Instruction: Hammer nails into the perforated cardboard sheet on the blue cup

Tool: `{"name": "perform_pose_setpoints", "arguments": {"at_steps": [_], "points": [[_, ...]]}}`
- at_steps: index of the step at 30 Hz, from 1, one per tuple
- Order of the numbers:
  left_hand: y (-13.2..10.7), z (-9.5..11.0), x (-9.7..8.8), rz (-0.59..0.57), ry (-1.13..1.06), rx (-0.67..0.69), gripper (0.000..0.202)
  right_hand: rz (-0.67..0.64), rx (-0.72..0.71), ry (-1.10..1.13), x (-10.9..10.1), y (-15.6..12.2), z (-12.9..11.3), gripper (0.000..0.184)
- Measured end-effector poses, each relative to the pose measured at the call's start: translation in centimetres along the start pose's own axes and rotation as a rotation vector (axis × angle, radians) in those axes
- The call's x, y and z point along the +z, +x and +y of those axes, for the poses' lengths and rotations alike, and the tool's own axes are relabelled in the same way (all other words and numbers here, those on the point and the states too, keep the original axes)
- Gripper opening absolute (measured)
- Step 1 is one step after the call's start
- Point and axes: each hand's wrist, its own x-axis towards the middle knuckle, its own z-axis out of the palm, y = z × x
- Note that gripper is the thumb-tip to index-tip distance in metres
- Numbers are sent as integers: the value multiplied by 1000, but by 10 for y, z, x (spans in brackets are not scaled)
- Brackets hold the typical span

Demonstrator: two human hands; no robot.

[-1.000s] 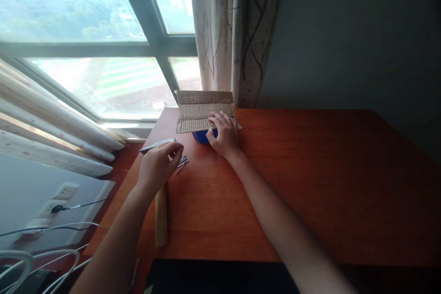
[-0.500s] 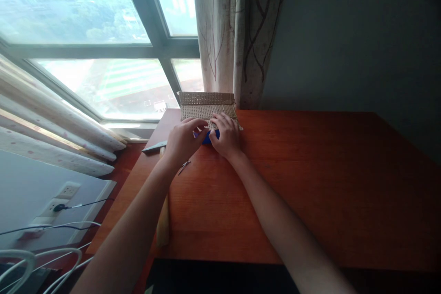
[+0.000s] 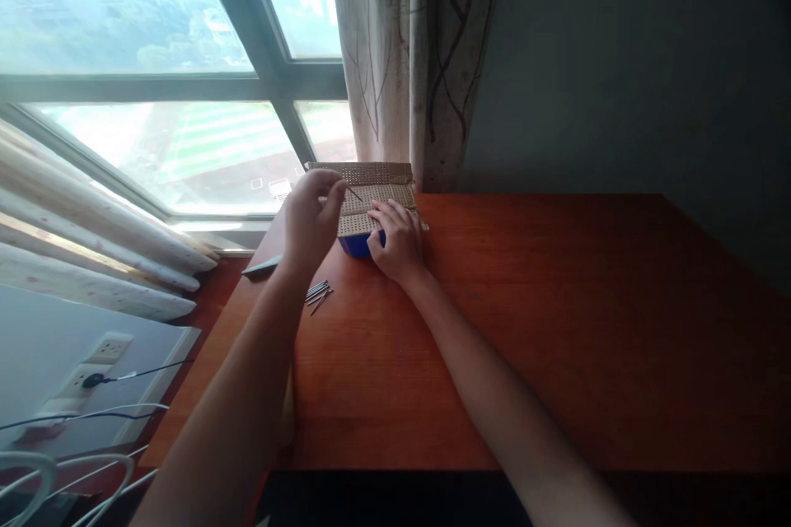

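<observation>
The left hand is raised above the table, at about 11 o'clock from the view's centre. Its thumb and forefinger are pinched together on a thin nail. The nail slants out toward 4 o'clock, with its far end over the board — whether the tip touches the board cannot be told.

The board is a tan perforated sheet, folded. It sits on top of a blue block at the table's far edge, at 12 o'clock from the hands. Only the block's near face shows under the board.

The right hand lies just to the 3 o'clock side of the left, knuckles up. Its fingers are curled over the board's near edge and touch the block. Whether it grips or only presses down cannot be told. The two hands are close together but not touching.

A small heap of loose nails lies on the table at 6 o'clock from the left hand, beside that forearm. At 9 o'clock from the heap, on the table's left edge, is the grey head of what looks like a hammer — its handle is mostly hidden under the forearm.

A curtain hangs at 12 o'clock behind the board, with a window to its left. A wall socket sits low at 8 o'clock.
</observation>
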Motion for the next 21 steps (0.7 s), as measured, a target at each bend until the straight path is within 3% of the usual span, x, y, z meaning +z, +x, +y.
{"name": "perform_pose_setpoints", "arguments": {"at_steps": [2,5,9,14,21], "points": [[4,10,-17,46,-88,-30,11,5,0,-3,0,0,0,40],[-5,16,-44,-2,-49,-18,9,8,3,13,1,-1,1,40],[-44,-5,-66,-188,189,-54,12,8,1,29,1,0,2,39],[-92,-40,-70,-476,408,-65,19,8,9,41,1,0,1,40],[-109,-50,-68,-593,557,-121,24,34,-1,49,3,-1,2,40]]}}
